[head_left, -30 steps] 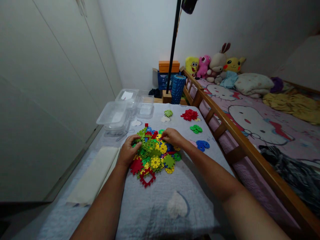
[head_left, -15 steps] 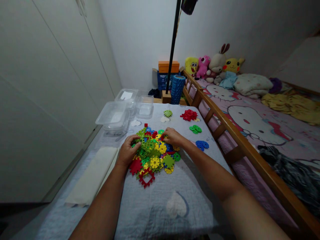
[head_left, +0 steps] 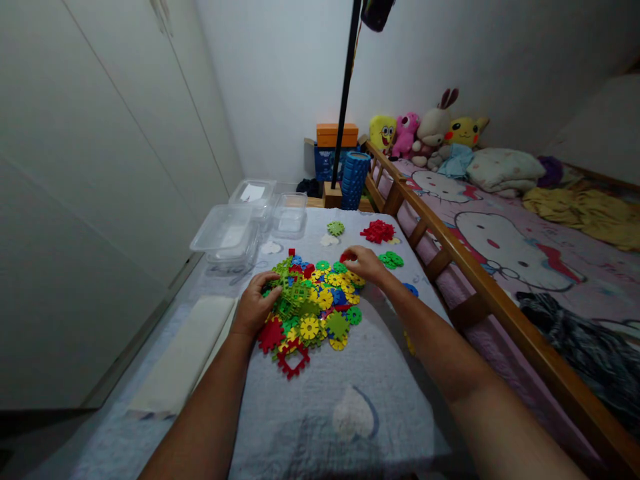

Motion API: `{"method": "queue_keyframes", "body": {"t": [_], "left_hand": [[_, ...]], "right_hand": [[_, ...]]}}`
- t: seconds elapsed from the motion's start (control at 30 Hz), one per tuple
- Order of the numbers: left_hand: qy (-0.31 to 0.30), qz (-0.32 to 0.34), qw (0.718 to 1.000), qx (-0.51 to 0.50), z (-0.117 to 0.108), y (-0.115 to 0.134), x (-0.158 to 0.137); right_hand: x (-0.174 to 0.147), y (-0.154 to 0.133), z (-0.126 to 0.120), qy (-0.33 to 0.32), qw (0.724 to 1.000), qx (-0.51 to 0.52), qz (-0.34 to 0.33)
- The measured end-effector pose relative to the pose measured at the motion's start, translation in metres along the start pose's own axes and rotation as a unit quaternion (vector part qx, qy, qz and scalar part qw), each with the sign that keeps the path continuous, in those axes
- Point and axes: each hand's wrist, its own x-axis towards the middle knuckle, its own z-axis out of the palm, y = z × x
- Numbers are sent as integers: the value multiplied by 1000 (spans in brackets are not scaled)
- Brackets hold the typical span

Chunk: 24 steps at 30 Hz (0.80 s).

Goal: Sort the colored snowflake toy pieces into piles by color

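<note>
Red piece [head_left: 345, 257] pinched in the grip of the right hand [head_left: 367, 264], just past the far right edge of the mixed pile [head_left: 325, 297]. Left hand [head_left: 255, 307] curled against the pile's left side, thumb and fingers apart, right by the lime-green pieces [head_left: 299, 293]; can't tell about an actual hold there. Progress-wise, looks pretty early tbh: only small single-colour bunches off the pile on the table [head_left: 280, 427]. Lime bunch [head_left: 335, 229] at far middle, red bunch [head_left: 378, 231] at far right, green bunch [head_left: 391, 259] a bit nearer, then blue bunch [head_left: 411, 290] and yellow bit [head_left: 410, 344], both partly behind the right arm [head_left: 435, 330]. Loads left, with yellow, green, blue, lime and red all jumbled together. Also, see-through boxes [head_left: 225, 227] at far left.
</note>
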Motion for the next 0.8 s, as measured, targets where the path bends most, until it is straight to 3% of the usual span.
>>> {"method": "queue_keyframes", "body": {"t": [0.2,0.33,0.6,0.8], "left_hand": [[-2,2,1000,1,0,-3,1],[-5,1,1000,0,-1,-2,1],[-1,4,1000,0,-1,1,0],[-2,1,1000,4,-2,3,0]], "right_hand": [[14,65,-30,106,980,-62,157],[15,94,-41,134,954,-121,240],[15,113,-39,134,921,-148,335],[22,122,-33,114,921,-153,340]]}}
